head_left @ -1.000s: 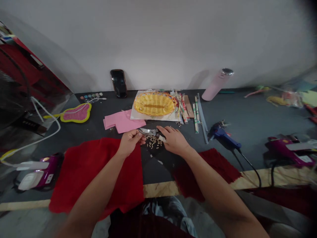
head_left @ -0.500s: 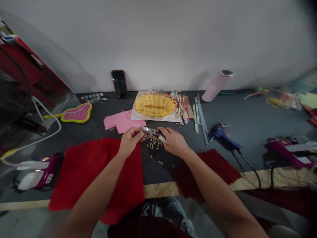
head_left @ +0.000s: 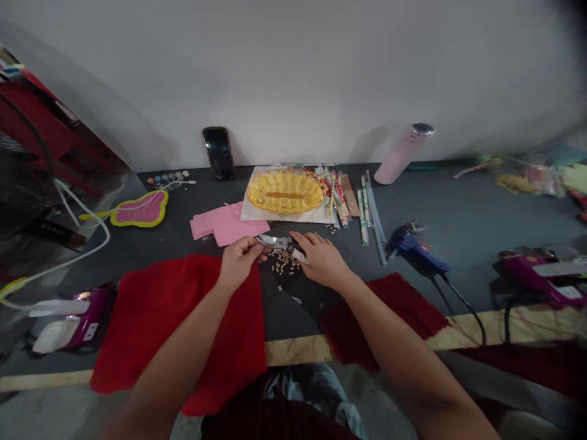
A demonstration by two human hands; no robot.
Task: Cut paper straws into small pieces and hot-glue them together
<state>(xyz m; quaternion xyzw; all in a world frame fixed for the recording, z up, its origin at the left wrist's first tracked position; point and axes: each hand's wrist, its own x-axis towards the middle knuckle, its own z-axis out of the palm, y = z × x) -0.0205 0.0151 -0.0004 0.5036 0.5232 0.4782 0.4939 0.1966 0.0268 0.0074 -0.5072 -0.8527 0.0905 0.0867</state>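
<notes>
My right hand (head_left: 321,258) is wrapped round the handles of metal cutters (head_left: 280,242), whose blades point left. At the blade tip my left hand (head_left: 241,260) has its thumb and fingers pinched together; whatever is between them is too small to make out. Beneath the cutters, many small pale cut pieces (head_left: 284,264) lie in a heap on the dark table (head_left: 293,318). Behind the hands sits a yellow woven basket (head_left: 287,192) on a white board (head_left: 257,211), with pink sheets (head_left: 229,223) to its left.
Red cloths (head_left: 174,305) lie at the front edge. A blue glue gun (head_left: 419,252) and thin sticks (head_left: 362,211) are at right. A phone (head_left: 219,154) and a pink bottle (head_left: 403,154) stand against the wall. Purple devices (head_left: 85,318) sit at both sides.
The view has shifted slightly. Both hands keep nearly the same pose around the cutters.
</notes>
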